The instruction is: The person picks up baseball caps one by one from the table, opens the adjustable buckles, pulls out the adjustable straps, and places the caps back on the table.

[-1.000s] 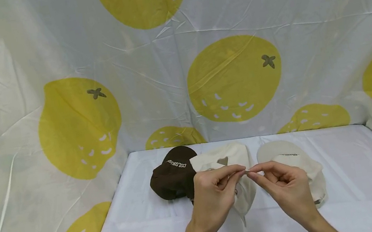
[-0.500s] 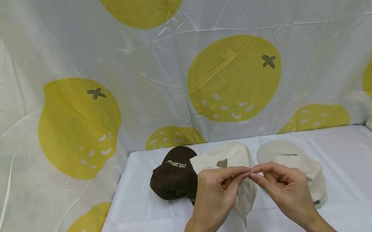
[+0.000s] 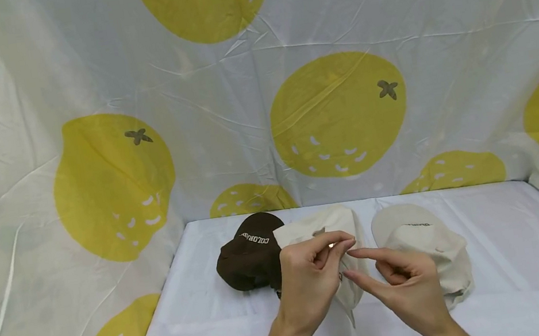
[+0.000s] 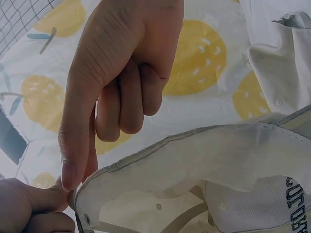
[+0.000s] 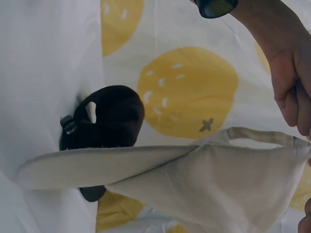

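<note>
A cream cap (image 3: pixel 317 226) hangs in front of me, partly hidden behind my hands. With thumb and index finger, my left hand (image 3: pixel 310 284) pinches its upper edge. In the left wrist view, a small round snap (image 4: pixel 87 219) shows close to that pinch. My right hand (image 3: pixel 412 286) is beside it, index finger and thumb spread apart, tips close to the left fingers and the cap's edge. Its other fingers are curled in. The right wrist view shows the cap's brim (image 5: pixel 97 167) pointing down toward the table.
A dark brown cap (image 3: pixel 249 261) with white lettering lies on the left of the white-covered table (image 3: pixel 181 309). Another cream cap (image 3: pixel 429 243) lies on the right, behind my right hand. A curtain (image 3: pixel 220 117) printed with yellow fruit stands behind the table.
My right thumb and index finger have parted from their pinch and moved down and left. The left hand keeps its pinch and has shifted slightly left.
</note>
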Demonstrator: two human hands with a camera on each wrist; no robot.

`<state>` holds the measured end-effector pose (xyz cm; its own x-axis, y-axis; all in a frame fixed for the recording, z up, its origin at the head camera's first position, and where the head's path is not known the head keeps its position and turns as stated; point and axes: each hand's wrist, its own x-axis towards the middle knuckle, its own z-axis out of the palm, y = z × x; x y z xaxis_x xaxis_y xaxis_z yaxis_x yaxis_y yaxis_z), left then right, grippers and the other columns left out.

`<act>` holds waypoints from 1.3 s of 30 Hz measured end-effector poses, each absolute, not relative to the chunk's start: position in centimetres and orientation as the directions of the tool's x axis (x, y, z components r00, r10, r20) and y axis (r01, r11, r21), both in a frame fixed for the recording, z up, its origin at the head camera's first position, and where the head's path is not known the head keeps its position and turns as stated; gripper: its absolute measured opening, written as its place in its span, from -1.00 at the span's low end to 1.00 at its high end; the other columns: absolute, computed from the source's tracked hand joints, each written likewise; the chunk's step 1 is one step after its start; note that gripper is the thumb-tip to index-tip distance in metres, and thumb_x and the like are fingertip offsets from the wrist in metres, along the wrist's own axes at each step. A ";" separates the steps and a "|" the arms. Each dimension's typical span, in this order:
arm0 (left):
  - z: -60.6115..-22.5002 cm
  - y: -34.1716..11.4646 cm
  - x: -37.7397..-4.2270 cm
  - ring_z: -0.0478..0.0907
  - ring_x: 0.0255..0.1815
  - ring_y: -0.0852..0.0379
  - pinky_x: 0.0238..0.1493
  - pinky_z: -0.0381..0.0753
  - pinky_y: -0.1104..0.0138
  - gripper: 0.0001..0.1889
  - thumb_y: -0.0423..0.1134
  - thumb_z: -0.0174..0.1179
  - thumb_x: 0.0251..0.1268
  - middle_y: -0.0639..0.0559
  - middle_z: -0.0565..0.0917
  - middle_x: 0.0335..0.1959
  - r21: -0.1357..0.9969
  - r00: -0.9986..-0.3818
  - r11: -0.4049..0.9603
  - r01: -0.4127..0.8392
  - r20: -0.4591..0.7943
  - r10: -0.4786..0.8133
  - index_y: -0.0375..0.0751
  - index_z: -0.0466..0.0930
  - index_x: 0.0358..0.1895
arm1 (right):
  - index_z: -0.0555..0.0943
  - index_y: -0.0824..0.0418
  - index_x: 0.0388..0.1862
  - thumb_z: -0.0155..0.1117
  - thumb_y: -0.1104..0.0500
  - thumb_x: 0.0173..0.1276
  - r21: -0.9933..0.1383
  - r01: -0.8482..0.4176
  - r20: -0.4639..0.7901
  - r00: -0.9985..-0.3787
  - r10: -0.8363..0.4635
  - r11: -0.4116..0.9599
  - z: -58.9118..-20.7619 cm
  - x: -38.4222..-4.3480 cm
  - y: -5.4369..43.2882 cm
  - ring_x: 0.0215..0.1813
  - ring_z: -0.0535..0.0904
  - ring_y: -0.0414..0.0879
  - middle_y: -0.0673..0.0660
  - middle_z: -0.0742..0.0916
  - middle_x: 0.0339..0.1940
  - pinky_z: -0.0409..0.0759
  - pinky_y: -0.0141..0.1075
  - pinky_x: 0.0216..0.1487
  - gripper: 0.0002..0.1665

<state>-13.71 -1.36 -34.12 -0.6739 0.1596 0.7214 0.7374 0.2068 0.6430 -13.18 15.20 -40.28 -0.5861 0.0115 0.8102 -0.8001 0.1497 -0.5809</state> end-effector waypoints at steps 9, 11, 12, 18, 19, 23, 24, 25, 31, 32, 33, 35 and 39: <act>-33.6 -1.3 -13.7 0.00 -0.68 0.51 -0.66 0.05 0.64 -0.95 -0.36 0.43 0.29 0.08 0.25 -0.82 0.687 -0.700 0.137 0.713 0.693 0.173 -0.26 0.79 -0.33 | 0.82 0.39 -0.23 0.56 0.68 -0.21 -0.565 -0.796 0.822 -0.565 0.067 0.215 -40.5 -13.0 14.8 -0.68 -0.03 -0.24 -0.05 0.14 -0.78 0.07 -0.59 -0.66 -0.51; -33.4 -1.4 -13.6 -0.01 -0.68 0.49 -0.65 0.04 0.62 -0.95 -0.35 0.43 0.28 0.08 0.25 -0.82 0.716 -0.723 0.114 0.689 0.667 0.181 -0.25 0.80 -0.32 | 0.82 0.38 -0.23 0.54 0.69 -0.21 -0.556 -0.802 0.828 -0.557 0.066 0.218 -40.4 -13.0 14.8 -0.67 -0.02 -0.25 -0.05 0.15 -0.77 0.07 -0.59 -0.66 -0.52; -33.3 -1.5 -13.5 -0.01 -0.67 0.48 -0.65 0.03 0.61 -0.94 -0.34 0.43 0.29 0.07 0.24 -0.82 0.727 -0.731 0.104 0.679 0.656 0.187 -0.26 0.80 -0.31 | 0.82 0.38 -0.24 0.54 0.69 -0.20 -0.548 -0.808 0.833 -0.549 0.063 0.215 -40.4 -13.0 14.8 -0.67 -0.02 -0.25 -0.06 0.15 -0.77 0.07 -0.59 -0.65 -0.52; -32.8 -2.3 -13.5 -0.01 -0.65 0.44 -0.63 0.07 0.56 -0.95 -0.36 0.45 0.26 0.06 0.23 -0.82 0.762 -0.757 0.082 0.642 0.613 0.227 -0.28 0.81 -0.31 | 0.82 0.39 -0.25 0.54 0.59 0.00 -0.455 -0.868 0.888 -0.459 0.030 0.198 -40.3 -13.3 14.8 -0.64 0.01 -0.32 -0.08 0.19 -0.74 0.06 -0.60 -0.63 -0.70; -32.7 -2.4 -13.5 -0.01 -0.65 0.44 -0.62 0.07 0.56 -0.95 -0.36 0.45 0.25 0.06 0.22 -0.82 0.765 -0.759 0.086 0.638 0.607 0.236 -0.28 0.81 -0.31 | 0.82 0.38 -0.25 0.54 0.55 0.05 -0.437 -0.876 0.897 -0.441 0.029 0.206 -40.2 -13.3 14.8 -0.64 0.01 -0.33 -0.08 0.20 -0.74 0.06 -0.61 -0.62 -0.75; -32.3 -3.1 -13.4 0.00 -0.66 0.44 -0.64 0.08 0.55 -0.95 -0.33 0.45 0.26 0.07 0.17 -0.80 0.767 -0.758 0.105 0.633 0.588 0.282 -0.25 0.81 -0.32 | 0.82 0.36 -0.31 0.56 0.43 0.17 -0.374 -0.894 0.926 -0.375 0.043 0.249 -39.9 -13.5 14.9 -0.63 0.03 -0.36 -0.10 0.21 -0.74 0.05 -0.63 -0.60 -0.90; -32.2 -3.2 -13.4 0.00 -0.66 0.43 -0.64 0.09 0.55 -0.95 -0.32 0.45 0.26 0.08 0.15 -0.79 0.770 -0.760 0.113 0.629 0.578 0.296 -0.23 0.81 -0.32 | 0.82 0.35 -0.31 0.56 0.40 0.19 -0.361 -0.896 0.931 -0.362 0.046 0.257 -39.8 -13.5 14.8 -0.63 0.03 -0.36 -0.10 0.21 -0.75 0.05 -0.64 -0.59 -0.92; -32.1 -3.4 -13.3 0.01 -0.66 0.43 -0.64 0.09 0.54 -0.95 -0.31 0.45 0.28 0.09 0.15 -0.79 0.772 -0.761 0.119 0.625 0.569 0.311 -0.21 0.81 -0.32 | 0.82 0.35 -0.32 0.56 0.38 0.21 -0.351 -0.900 0.935 -0.351 0.049 0.259 -39.7 -13.6 14.8 -0.63 0.03 -0.36 -0.10 0.21 -0.75 0.05 -0.64 -0.59 -0.93; -31.7 -4.0 -13.0 -0.04 -0.62 0.43 -0.59 0.07 0.54 -0.95 -0.30 0.43 0.30 0.17 0.06 -0.75 0.758 -0.745 0.161 0.632 0.538 0.395 -0.20 0.81 -0.29 | 0.81 0.34 -0.34 0.49 0.22 0.36 -0.313 -0.913 0.949 -0.314 0.039 0.262 -39.1 -13.3 14.5 -0.64 0.01 -0.33 -0.08 0.19 -0.75 0.03 -0.63 -0.60 -0.83; -31.7 -4.0 -13.0 -0.04 -0.62 0.43 -0.59 0.07 0.54 -0.95 -0.30 0.43 0.31 0.19 0.06 -0.75 0.759 -0.745 0.166 0.630 0.529 0.406 -0.20 0.81 -0.28 | 0.81 0.34 -0.35 0.48 0.20 0.38 -0.309 -0.913 0.950 -0.311 0.037 0.265 -39.0 -13.2 14.5 -0.64 0.01 -0.33 -0.08 0.19 -0.75 0.03 -0.63 -0.60 -0.80; -31.6 -4.0 -13.1 -0.05 -0.63 0.43 -0.59 0.07 0.54 -0.95 -0.31 0.42 0.31 0.21 0.06 -0.75 0.762 -0.746 0.170 0.625 0.518 0.418 -0.21 0.82 -0.27 | 0.80 0.34 -0.36 0.47 0.18 0.39 -0.303 -0.915 0.952 -0.306 0.034 0.267 -38.9 -13.1 14.4 -0.64 0.01 -0.32 -0.08 0.19 -0.75 0.03 -0.63 -0.60 -0.78; -31.7 -4.1 -13.1 -0.05 -0.64 0.44 -0.60 0.07 0.53 -0.96 -0.31 0.42 0.31 0.23 0.07 -0.75 0.771 -0.750 0.176 0.612 0.496 0.437 -0.20 0.82 -0.26 | 0.80 0.34 -0.38 0.47 0.17 0.39 -0.297 -0.916 0.954 -0.299 0.032 0.269 -38.8 -13.1 14.3 -0.65 0.02 -0.32 -0.08 0.19 -0.75 0.03 -0.63 -0.60 -0.76; -31.7 -4.2 -13.2 -0.03 -0.69 0.44 -0.65 0.05 0.50 -0.96 -0.35 0.40 0.33 0.21 0.11 -0.79 0.810 -0.765 0.155 0.566 0.445 0.465 -0.22 0.82 -0.24 | 0.79 0.34 -0.40 0.47 0.15 0.39 -0.288 -0.917 0.956 -0.291 0.031 0.276 -38.8 -13.1 14.1 -0.65 0.02 -0.32 -0.08 0.20 -0.75 0.03 -0.63 -0.60 -0.74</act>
<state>-13.22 -4.19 -31.66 -0.7649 0.4654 0.4454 0.5658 0.1548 0.8099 -13.08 14.13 -38.82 -0.2907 0.0305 0.9563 -0.9171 0.2760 -0.2876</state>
